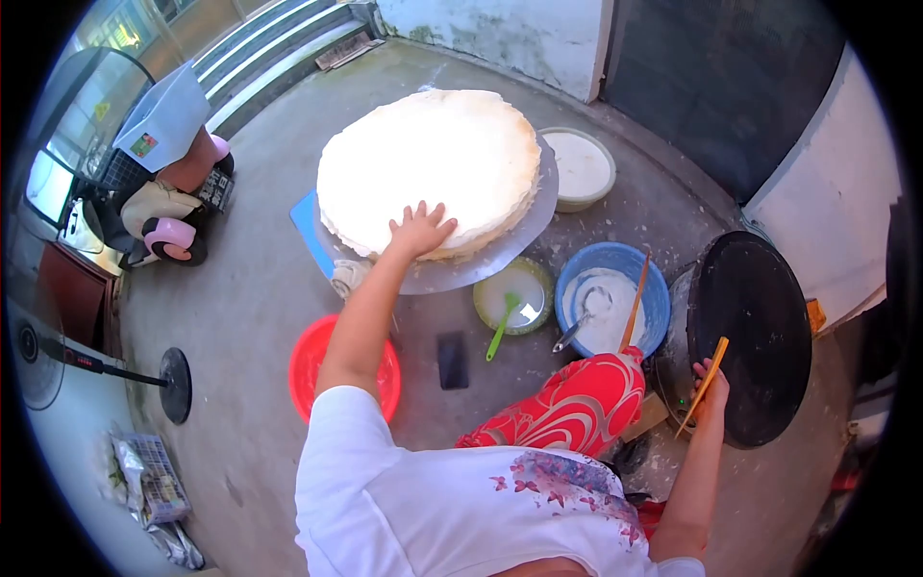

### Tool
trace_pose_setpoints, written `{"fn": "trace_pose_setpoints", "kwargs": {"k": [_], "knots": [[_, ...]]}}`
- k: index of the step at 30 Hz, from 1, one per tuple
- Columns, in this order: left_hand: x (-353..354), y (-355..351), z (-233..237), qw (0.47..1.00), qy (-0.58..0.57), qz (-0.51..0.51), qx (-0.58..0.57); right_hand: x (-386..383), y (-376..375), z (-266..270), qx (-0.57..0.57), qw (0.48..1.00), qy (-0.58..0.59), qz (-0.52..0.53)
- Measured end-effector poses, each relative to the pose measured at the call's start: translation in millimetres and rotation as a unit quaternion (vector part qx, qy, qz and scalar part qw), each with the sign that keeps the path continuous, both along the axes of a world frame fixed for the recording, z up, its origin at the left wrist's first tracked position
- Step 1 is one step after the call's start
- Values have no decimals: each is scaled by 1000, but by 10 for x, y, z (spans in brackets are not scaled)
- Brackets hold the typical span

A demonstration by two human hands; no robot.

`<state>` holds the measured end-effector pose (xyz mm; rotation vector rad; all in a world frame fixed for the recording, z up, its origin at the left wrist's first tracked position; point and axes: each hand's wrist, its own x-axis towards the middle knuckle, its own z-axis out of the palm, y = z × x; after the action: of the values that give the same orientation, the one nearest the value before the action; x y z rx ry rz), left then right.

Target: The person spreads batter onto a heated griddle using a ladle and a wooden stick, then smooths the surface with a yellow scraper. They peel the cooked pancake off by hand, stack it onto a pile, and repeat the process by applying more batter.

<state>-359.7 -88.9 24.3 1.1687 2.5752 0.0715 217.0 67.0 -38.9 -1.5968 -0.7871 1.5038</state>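
My left hand (421, 232) lies with fingers spread on the near edge of a tall stack of thin round pale flatbreads (428, 159). The stack sits on a wide round silvery sheet (423, 281). My right hand (713, 385) is closed around a thin yellow-orange wooden stick (720, 352), held slanted at the near left edge of a round black griddle (760, 327). The griddle's dark top looks bare. Left of it, a blue basin (663, 298) holds white batter with a metal ladle (572, 334) and a wooden-handled tool (636, 298) in it.
A bowl (543, 317) with a green brush (502, 327), a white tub (601, 197) and a red basin (300, 361) stand on the floor. A dark phone-like slab (453, 361) lies between them. A scooter (168, 216) and a fan (175, 385) are at left.
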Motion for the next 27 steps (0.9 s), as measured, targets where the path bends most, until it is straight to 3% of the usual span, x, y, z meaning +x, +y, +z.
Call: {"fn": "trace_pose_setpoints", "kwargs": {"k": [2, 7, 9, 10, 11, 13, 14, 16, 17, 19, 20, 22, 25, 26, 27], "knots": [[47, 60, 12, 1000, 5, 2, -8, -69, 63, -28, -70, 996, 55, -4], [153, 85, 63, 1000, 18, 2, -2, -345, 36, 194, -106, 991, 43, 74], [339, 127, 57, 981, 172, 8, 94, -398, 97, 171, -82, 978, 165, 103], [543, 137, 235, 980, 133, -27, 144, -611, -22, 426, -30, 963, 243, 111], [778, 163, 370, 975, 93, -61, 192, -752, -44, 527, -37, 963, 242, 114], [1247, 186, 62, 901, 33, -204, 382, -1005, 2, 668, 5, 914, 374, 159], [1616, 164, 304, 847, -351, -185, 355, -1167, 47, 676, 13, 897, 407, 174], [2164, 128, 301, 712, -575, -111, 388, -1512, 62, 715, 22, 879, 438, 187], [2233, 207, 290, 711, -576, -111, 388, -1707, 8, 765, 42, 869, 443, 216], [2310, 303, 268, 564, -734, 12, 378, -1969, -144, 849, 59, 858, 447, 244], [2259, 345, 240, 532, -734, 51, 419, -2044, -230, 909, 56, 884, 385, 259], [1949, 385, 211, 528, -715, 92, 450, -2155, -411, 1066, 85, 921, 250, 286], [1219, 277, 201, 479, -630, 177, 585, -1915, -369, 957, 33, 927, 202, 314], [876, 227, 163, 475, -566, 260, 621, -1802, -332, 901, 11, 935, 167, 313], [459, 151, 67, 437, -540, 283, 661, -1635, -253, 749, -2, 942, 149, 300]]}}
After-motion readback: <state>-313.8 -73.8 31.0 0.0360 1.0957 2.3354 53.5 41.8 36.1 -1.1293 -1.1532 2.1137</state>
